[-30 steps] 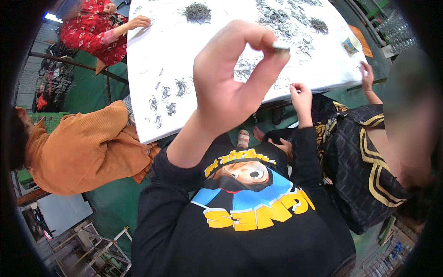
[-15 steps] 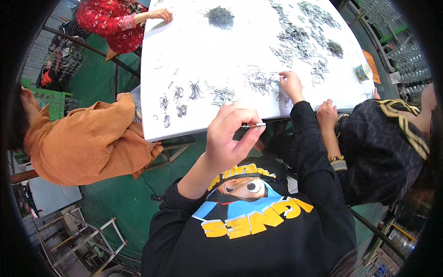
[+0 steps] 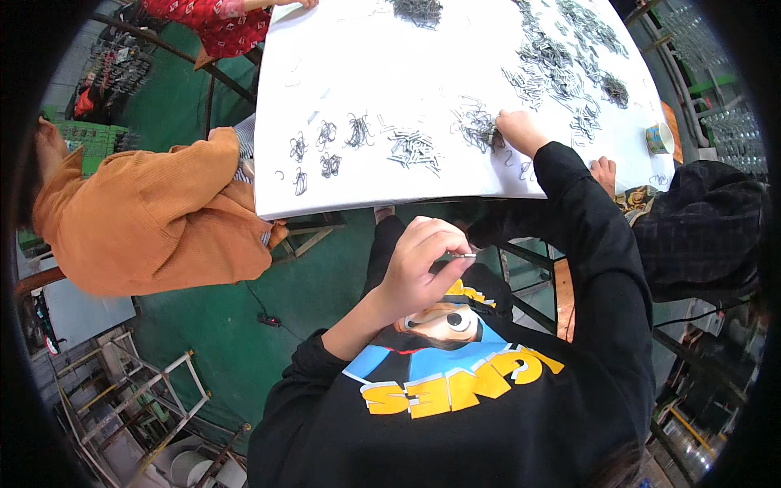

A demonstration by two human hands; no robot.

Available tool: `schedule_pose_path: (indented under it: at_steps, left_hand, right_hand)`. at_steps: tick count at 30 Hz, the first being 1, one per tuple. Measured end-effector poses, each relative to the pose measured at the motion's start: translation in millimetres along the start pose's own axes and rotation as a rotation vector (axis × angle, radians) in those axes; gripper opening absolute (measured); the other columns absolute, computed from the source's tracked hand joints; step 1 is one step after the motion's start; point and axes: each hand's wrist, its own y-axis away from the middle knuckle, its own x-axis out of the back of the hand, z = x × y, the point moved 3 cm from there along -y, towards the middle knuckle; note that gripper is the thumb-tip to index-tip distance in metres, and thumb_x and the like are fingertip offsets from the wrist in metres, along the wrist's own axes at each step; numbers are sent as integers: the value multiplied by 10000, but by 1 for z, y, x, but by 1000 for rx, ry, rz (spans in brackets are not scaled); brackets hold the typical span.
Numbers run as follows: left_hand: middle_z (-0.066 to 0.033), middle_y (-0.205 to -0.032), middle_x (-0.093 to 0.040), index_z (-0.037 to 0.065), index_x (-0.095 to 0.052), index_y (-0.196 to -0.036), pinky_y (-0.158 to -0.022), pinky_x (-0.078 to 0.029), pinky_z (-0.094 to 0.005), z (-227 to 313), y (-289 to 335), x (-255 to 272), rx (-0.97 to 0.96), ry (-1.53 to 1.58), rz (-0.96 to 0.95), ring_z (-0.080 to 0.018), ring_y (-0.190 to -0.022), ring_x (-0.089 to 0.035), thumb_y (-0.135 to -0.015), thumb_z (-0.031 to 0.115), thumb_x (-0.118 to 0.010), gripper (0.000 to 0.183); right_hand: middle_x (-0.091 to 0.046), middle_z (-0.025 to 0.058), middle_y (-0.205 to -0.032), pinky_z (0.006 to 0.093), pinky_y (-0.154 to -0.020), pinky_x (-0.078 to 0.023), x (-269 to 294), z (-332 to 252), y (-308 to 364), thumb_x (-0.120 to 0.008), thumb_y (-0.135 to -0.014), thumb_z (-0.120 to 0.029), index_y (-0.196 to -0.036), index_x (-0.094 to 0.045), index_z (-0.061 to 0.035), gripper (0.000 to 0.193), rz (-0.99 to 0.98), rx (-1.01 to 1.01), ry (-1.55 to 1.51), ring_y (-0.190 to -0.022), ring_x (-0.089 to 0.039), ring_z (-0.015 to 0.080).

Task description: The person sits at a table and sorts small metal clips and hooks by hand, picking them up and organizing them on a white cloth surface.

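My left hand (image 3: 419, 264) is raised in front of my chest, off the table edge. Thumb and forefinger pinch a small whitish strip (image 3: 464, 255), its exact kind too small to tell. Over on the table, my right hand (image 3: 522, 132) reaches to the right side of a loose pile of thin dark curved pieces (image 3: 473, 124), fingers closed at its edge. Whatever those fingertips hold is hidden. Between the hands' sides of the table lies a heap of short grey strips (image 3: 413, 150). Left of it sit several small bunches of dark looped pieces (image 3: 356, 130).
The white table (image 3: 382, 73) also bears big heaps of grey strips (image 3: 545, 61), a dark pile (image 3: 416, 11) and a paper cup (image 3: 659, 138). A co-worker in orange (image 3: 154, 215) sits left, one in black (image 3: 700, 232) right, one in red (image 3: 215, 28) far left.
My left hand has drawn down toward my chest, still pinching the strip. My right hand has closed in at the curved pieces. The table has shifted up in view.
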Motion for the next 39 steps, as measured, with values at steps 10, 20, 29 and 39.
schedule_pose_path:
  at_steps: [10, 20, 29, 39]
  left_hand:
    - [-47, -752, -530, 38, -525, -783, -631, -376, -285, -23, 22, -12, 53, 161, -113, -192, -670, -490, -701, -14, -620, 136]
    - [-75, -741, -527, 25, -521, -802, -545, -391, -261, -32, 11, -27, 73, 208, -178, -175, -620, -493, -677, -55, -606, 172]
    - [-99, -759, -553, 24, -545, -780, -605, -443, -304, -45, -16, -45, -121, 159, -417, -236, -685, -540, -607, -52, -622, 204]
    - [-90, -715, -548, 28, -550, -735, -615, -436, -328, -12, -31, -92, -492, 444, -1093, -256, -676, -537, -593, -44, -633, 180]
  right_hand:
    - [-581, 47, -666, 196, -498, -391, 84, -3, 71, -529, -808, -149, -811, -568, 11, 165, 541, -633, -1479, -545, -491, 66]
    - [-557, 65, -644, 180, -433, -381, 156, -156, 167, -465, -818, -7, -793, -450, -22, 33, 496, -548, -2228, -464, -477, 65]
    - [-532, 44, -637, 180, -427, -408, 158, -176, 181, -466, -824, -3, -773, -446, -1, 54, 843, -1094, -2123, -470, -500, 61]
    - [-555, 57, -675, 202, -491, -432, 188, -255, 223, -503, -787, 11, -786, -495, -9, 21, 1382, -1653, -1256, -544, -540, 86]
